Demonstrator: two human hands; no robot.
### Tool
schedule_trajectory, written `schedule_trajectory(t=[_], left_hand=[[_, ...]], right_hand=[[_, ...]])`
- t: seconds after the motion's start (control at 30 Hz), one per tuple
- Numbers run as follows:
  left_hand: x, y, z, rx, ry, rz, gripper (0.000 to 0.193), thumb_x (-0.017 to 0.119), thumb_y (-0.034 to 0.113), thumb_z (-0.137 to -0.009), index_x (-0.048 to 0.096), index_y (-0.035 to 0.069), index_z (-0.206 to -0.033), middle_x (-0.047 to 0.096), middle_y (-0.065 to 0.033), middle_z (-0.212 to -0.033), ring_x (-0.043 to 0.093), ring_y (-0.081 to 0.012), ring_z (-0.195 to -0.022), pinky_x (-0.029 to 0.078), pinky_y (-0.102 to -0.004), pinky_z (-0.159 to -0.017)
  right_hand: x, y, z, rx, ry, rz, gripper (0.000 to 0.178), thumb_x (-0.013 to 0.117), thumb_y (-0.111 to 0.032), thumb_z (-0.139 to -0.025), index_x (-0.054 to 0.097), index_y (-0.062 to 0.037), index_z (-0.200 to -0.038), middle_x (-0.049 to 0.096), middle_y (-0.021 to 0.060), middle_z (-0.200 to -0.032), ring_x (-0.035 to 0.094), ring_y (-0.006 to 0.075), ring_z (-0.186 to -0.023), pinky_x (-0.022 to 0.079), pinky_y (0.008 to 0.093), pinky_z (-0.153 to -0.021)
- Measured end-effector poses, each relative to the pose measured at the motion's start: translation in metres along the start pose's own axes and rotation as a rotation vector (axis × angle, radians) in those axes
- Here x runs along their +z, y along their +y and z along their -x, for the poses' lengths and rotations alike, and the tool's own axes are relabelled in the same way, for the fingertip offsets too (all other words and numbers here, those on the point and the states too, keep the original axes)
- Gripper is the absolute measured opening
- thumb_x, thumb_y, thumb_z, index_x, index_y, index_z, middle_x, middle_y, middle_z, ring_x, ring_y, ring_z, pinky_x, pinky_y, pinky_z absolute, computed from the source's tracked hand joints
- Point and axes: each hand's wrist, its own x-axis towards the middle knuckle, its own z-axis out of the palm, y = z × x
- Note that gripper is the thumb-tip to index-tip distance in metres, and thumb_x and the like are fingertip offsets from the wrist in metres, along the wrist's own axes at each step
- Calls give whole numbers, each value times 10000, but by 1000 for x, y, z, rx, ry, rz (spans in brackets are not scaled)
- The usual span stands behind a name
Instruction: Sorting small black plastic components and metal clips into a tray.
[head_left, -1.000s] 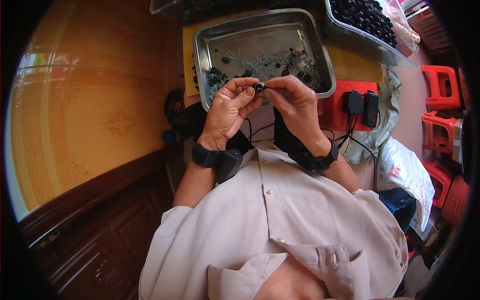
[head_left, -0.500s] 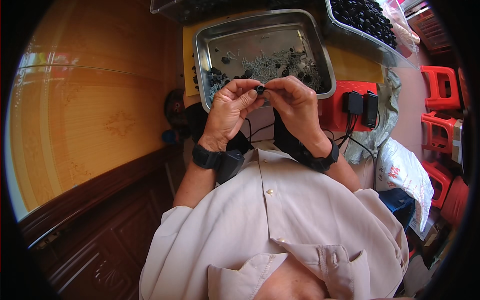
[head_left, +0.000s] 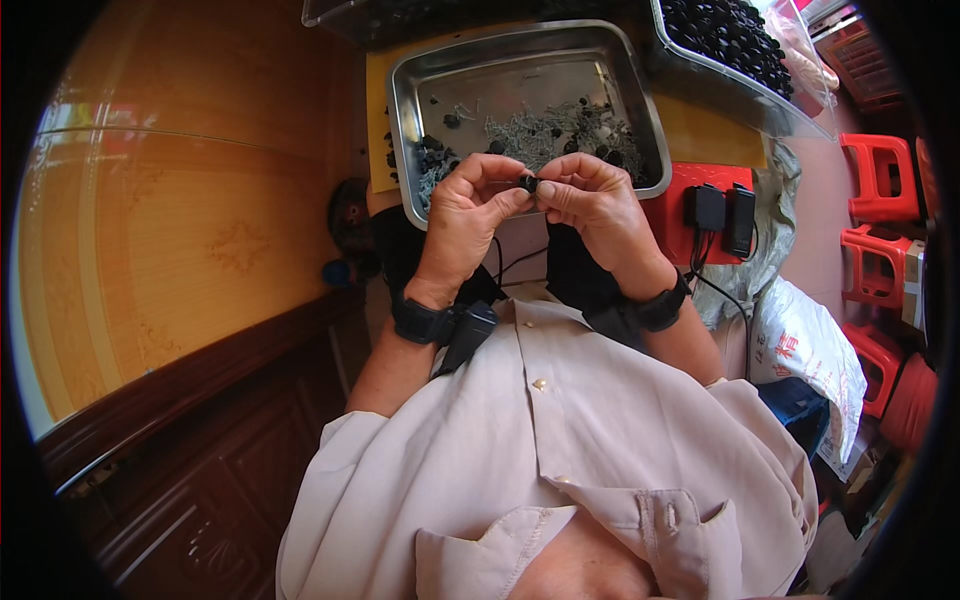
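Note:
Between my two hands is a small black round part (head_left: 529, 183), too small to tell its exact kind. My left hand (head_left: 462, 222) pinches it from the left with thumb and index finger. From the right, my right hand (head_left: 602, 207) closes thumb and fingers on its other side. Both hands are over the near rim of a metal tray (head_left: 400, 95). In the tray lie many loose silver screws (head_left: 530, 130), with black round pieces (head_left: 435, 157) among them, mostly at the left and right.
At the upper right stands a clear plastic bin (head_left: 755, 95) full of black pieces (head_left: 720, 40). Black power adapters (head_left: 707, 207) with cables rest on a red surface (head_left: 665, 215). Red stools (head_left: 880, 175) stand farther right, beyond a white bag (head_left: 805, 350). A wooden panel (head_left: 200, 220) is at the left.
My right hand has turned and shifted slightly right, its wrist now farther out. My left wrist has rotated a little. The black part has moved slightly right and stays between both hands' fingertips.

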Motion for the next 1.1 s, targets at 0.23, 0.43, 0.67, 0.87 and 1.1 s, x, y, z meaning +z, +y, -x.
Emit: schedule_trajectory(t=[0.23, 0.43, 0.67, 0.87, 1.1], left_hand=[[5, 1, 0, 97, 20, -166, 281, 636, -60, -778, 533, 5, -1031, 598, -59, -944, 592, -112, -858, 524, -246, -776], [3, -1, -1, 98, 27, -170, 343, 645, -55, -773, 502, 14, -1077, 594, -58, -958, 578, -106, -894, 506, -233, -791], [3, 0, 0, 104, 24, -166, 355, 641, -41, -786, 492, 30, -1100, 614, -58, -973, 584, -101, -879, 499, -226, -787], [7, 6, 2, 184, 25, -336, 365, 633, -56, -784, 478, 27, -1104, 628, -68, -965, 591, -100, -869, 492, -219, -770], [6, 3, 0, 232, 45, -368, 332, 654, -89, -721, 520, 14, -1007, 654, -73, -918, 627, -119, -875, 508, -243, -779]], right_hand=[[-5, -4, -4, 108, -40, -109, 131, 641, -23, -803, 599, 9, -923, 611, 50, -800, 577, 104, -679, 455, 207, -596], [-5, -4, -4, 179, -22, -164, 119, 640, -29, -808, 596, -3, -915, 609, 49, -792, 595, 118, -689, 473, 213, -603], [-6, -5, -5, 186, -50, -228, 101, 633, -29, -816, 579, -12, -899, 607, 50, -810, 613, 128, -705, 491, 208, -608], [-8, -6, -5, 220, -100, -218, 79, 620, -20, -825, 572, -7, -887, 605, 61, -823, 627, 139, -755, 517, 215, -677], [-12, -1, -6, 215, -144, -272, 71, 636, 2, -803, 576, -9, -840, 601, 56, -770, 593, 128, -681, 483, 220, -624]])
